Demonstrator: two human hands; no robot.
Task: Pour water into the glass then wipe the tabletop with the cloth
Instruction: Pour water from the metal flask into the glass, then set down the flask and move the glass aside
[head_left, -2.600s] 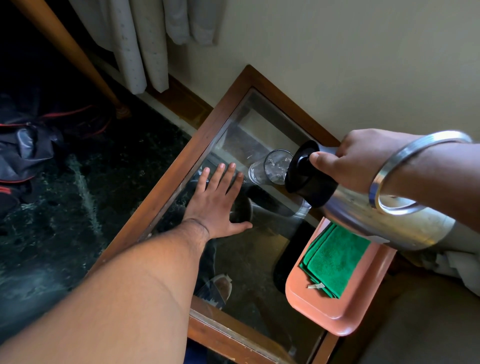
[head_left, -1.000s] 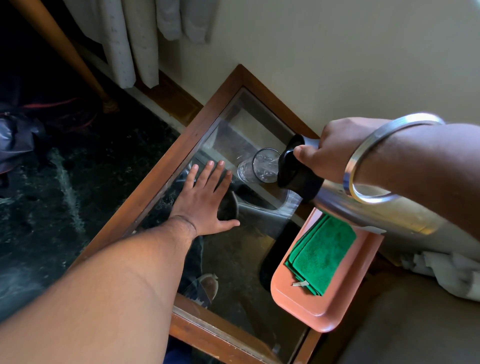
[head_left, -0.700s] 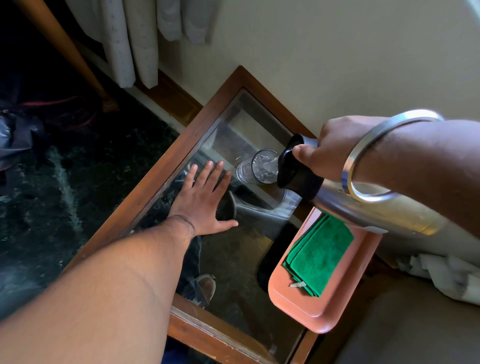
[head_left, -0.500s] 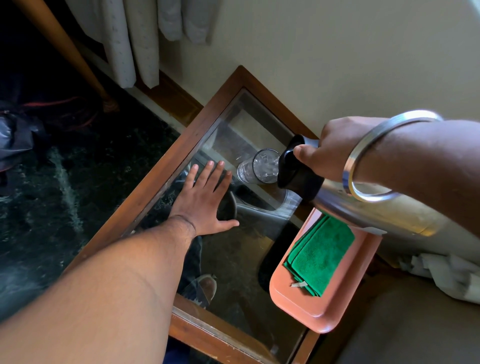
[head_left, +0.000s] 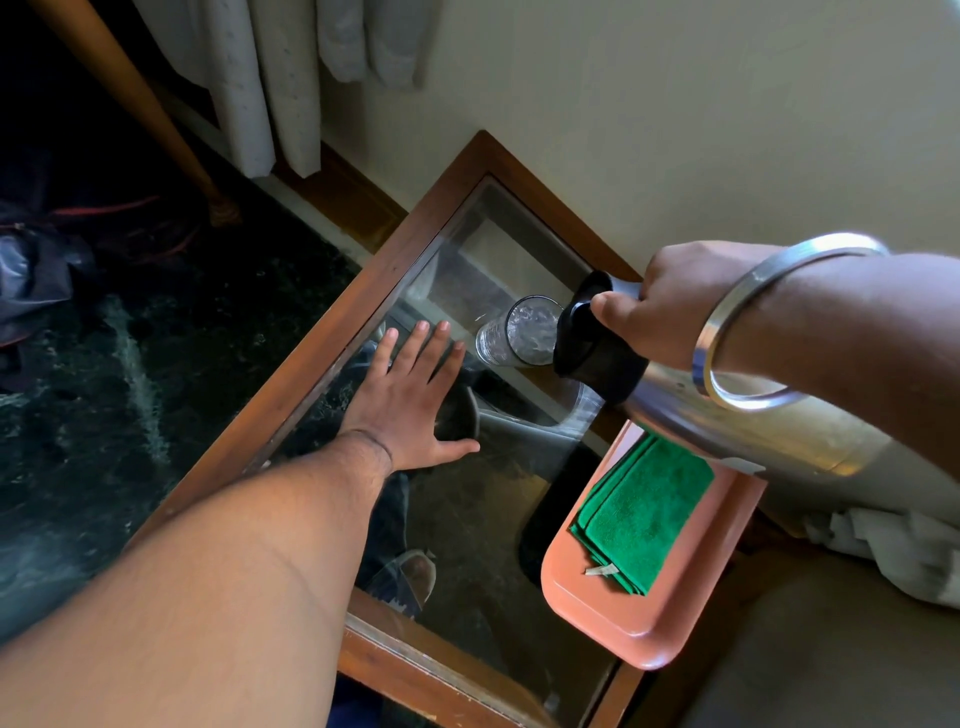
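Steel flask (head_left: 753, 423), gripped by right hand (head_left: 675, 306) fingers, tilts over glass (head_left: 519, 338); left hand (head_left: 410, 400) lies flat, fingers spread, on table (head_left: 332, 338).

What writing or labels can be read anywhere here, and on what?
None can be read.
Tag on the green cloth: too small to read.
Small label on the steel flask: blurred, unreadable.
Glass, tray and bangle: no writing visible.

One head-worn view looks steeply down, close over the glass-topped table (head_left: 332, 332) set against the wall (head_left: 675, 104)
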